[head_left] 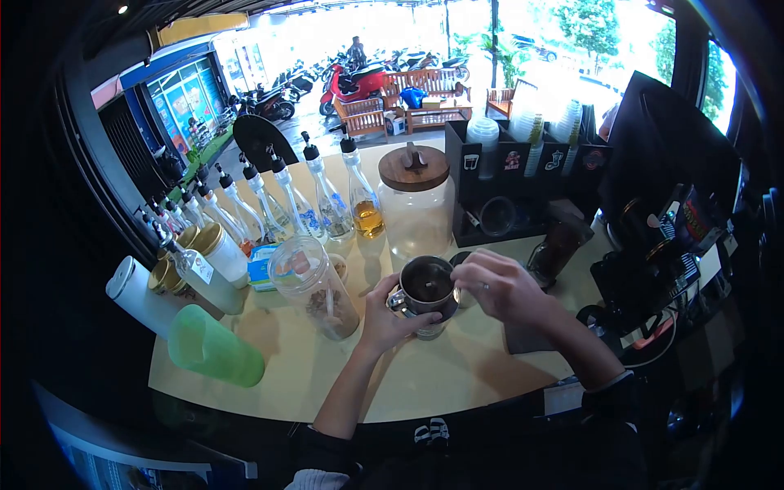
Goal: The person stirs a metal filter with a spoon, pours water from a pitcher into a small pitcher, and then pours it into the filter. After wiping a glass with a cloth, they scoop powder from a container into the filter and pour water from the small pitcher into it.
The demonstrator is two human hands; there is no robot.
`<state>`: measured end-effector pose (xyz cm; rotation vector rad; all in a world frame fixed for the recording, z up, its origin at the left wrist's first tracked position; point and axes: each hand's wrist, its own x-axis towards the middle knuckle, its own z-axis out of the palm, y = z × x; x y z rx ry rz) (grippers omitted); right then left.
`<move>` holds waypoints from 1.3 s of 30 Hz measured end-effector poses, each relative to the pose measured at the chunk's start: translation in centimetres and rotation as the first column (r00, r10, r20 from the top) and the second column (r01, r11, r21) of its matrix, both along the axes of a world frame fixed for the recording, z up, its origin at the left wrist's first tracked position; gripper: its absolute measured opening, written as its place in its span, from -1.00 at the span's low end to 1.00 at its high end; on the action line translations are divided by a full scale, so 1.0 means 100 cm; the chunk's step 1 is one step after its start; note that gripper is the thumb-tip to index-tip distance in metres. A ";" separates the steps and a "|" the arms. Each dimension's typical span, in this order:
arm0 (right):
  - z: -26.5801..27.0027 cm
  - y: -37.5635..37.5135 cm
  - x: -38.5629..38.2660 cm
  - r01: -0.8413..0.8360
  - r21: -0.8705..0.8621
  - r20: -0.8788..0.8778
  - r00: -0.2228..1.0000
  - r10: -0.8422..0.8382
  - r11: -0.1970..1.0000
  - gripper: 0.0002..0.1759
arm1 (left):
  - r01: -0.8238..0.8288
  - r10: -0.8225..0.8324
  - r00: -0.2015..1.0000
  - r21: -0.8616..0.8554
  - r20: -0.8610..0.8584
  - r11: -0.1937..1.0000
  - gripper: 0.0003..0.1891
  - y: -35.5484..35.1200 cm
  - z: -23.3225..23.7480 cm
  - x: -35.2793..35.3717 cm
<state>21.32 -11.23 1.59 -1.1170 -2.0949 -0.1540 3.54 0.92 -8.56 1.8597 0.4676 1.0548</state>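
My left hand [396, 318] is wrapped round a small metal cup [425, 282] with a shiny loop handle on its left side. The cup is upright, its inside dark, and a clear base shows beneath it. At the cup's right rim, the fingers of my right hand [506, 286] are pinched together; what they hold, if anything, is hidden. Left of the cup stands a tall clear jar [314, 286] with brown contents at the bottom. Behind it is a large glass jar [416, 212] with a wooden lid [414, 167].
Syrup bottles with black pourers [331, 196] line the counter's far left. A green container [214, 347] and white tumbler [139, 290] stand at the left. A black organizer [531, 192] holds plastic cups behind. Dark equipment [645, 273] crowds the right. The counter's front edge [343, 419] is near me.
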 end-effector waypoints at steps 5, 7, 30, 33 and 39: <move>-0.005 0.001 -0.006 -0.038 -0.002 0.005 0.999 0.038 0.999 -0.78 | 0.007 -0.007 1.000 0.022 -0.004 1.000 -0.29 0.000 0.002 -0.001; -0.003 0.002 -0.003 -0.015 -0.005 0.023 1.000 0.015 1.000 -0.76 | 0.022 -0.022 1.000 0.006 0.018 1.000 -0.30 0.000 0.002 0.000; 0.000 -0.005 -0.008 -0.062 -0.027 0.016 0.998 0.062 0.998 -0.76 | -0.005 0.005 1.000 0.035 0.002 0.999 -0.32 0.000 0.000 0.000; -0.006 -0.001 0.000 -0.020 -0.040 -0.017 1.000 0.019 0.999 -0.78 | -0.006 0.005 1.000 0.057 0.006 0.998 -0.32 0.000 0.001 0.000; -0.006 0.000 -0.003 -0.042 -0.019 -0.046 0.998 0.042 0.999 -0.83 | 0.003 -0.004 1.000 0.039 0.008 0.999 -0.31 0.000 0.000 0.000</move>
